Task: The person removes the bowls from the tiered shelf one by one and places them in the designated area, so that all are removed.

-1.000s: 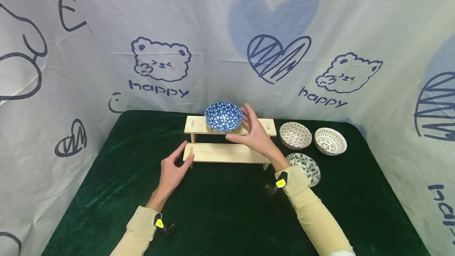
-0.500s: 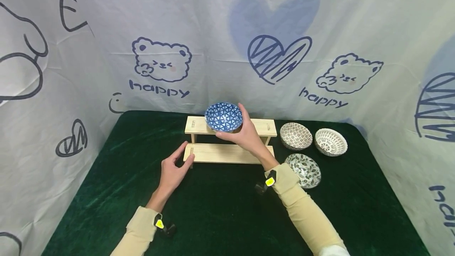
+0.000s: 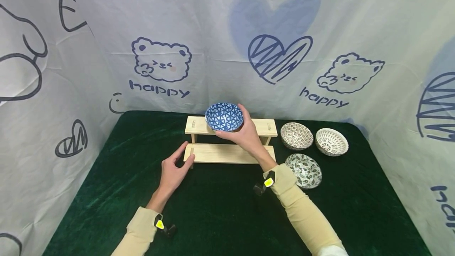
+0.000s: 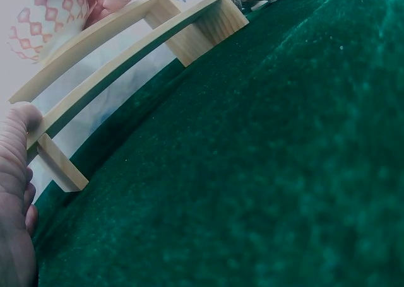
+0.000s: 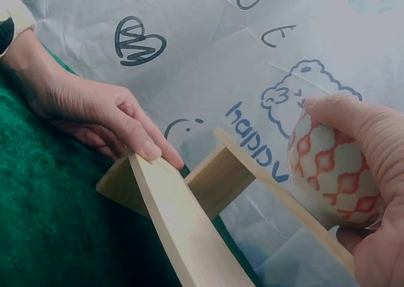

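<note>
A blue-and-white bowl point(image 3: 224, 117), with a red pattern on its outside point(image 5: 331, 167), is at the upper board point(image 3: 263, 126) of a two-step wooden stand. My right hand point(image 3: 245, 135) grips its right side, thumb in front and fingers behind. In the right wrist view, the bowl's base is close to the board; whether it touches is hard to tell. My left hand point(image 3: 173, 171) holds the left end of the lower board point(image 3: 227, 153) between thumb and fingers. The left wrist view shows that thumb point(image 4: 25, 115) against the board's front edge.
Right of the stand are a brown-patterned bowl point(image 3: 296, 135), a white bowl with dark marks point(image 3: 331, 142) and a leaf-patterned dish point(image 3: 303, 170). All stand on a dark green cloth point(image 3: 220, 212). A printed white curtain point(image 3: 220, 31) hangs behind.
My right hand has moved left from beside the bowl and closed round its right side. The bowl has hardly moved. My left hand stays on the lower board.
</note>
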`<state>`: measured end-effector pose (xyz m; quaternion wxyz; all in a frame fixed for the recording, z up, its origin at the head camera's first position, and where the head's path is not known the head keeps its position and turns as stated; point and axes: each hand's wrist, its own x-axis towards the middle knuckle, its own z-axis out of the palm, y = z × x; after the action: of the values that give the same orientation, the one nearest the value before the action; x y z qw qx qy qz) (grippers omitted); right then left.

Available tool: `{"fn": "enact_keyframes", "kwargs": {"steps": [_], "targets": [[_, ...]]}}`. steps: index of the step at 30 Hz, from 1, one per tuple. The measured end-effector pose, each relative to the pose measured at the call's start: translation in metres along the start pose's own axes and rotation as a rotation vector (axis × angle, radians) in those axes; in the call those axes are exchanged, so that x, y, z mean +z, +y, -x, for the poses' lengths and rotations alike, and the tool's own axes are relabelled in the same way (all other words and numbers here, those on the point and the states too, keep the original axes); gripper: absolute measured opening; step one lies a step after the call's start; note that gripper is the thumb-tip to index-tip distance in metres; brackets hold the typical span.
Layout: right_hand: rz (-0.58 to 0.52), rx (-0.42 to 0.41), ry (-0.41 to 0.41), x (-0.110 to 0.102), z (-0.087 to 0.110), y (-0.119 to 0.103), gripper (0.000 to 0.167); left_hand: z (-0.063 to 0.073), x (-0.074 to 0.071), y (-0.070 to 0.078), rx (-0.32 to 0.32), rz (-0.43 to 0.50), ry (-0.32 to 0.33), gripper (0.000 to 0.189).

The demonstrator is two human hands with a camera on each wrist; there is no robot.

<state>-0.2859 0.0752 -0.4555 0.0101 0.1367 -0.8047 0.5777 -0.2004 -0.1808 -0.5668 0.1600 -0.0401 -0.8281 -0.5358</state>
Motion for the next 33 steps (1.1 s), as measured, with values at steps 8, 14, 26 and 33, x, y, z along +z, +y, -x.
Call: {"fn": "enact_keyframes", "kwargs": {"steps": [8, 14, 26, 33], "targets": [[-0.009, -0.036, 0.037, 0.000, 0.003, 0.001, 0.117, 0.000, -0.001, 0.000, 0.001, 0.006, 0.003, 0.058], [-0.052, -0.023, 0.045, -0.007, 0.008, -0.002, 0.115, -0.001, -0.001, 0.000, 0.007, 0.009, 0.011, 0.057], [-0.095, -0.042, 0.077, -0.029, 0.031, 0.009, 0.113, 0.000, 0.000, 0.000, 0.009, 0.001, 0.017, 0.058], [-0.110, -0.047, 0.107, -0.041, 0.042, 0.014, 0.111, 0.000, 0.000, 0.000, 0.008, 0.004, 0.013, 0.058]]}}
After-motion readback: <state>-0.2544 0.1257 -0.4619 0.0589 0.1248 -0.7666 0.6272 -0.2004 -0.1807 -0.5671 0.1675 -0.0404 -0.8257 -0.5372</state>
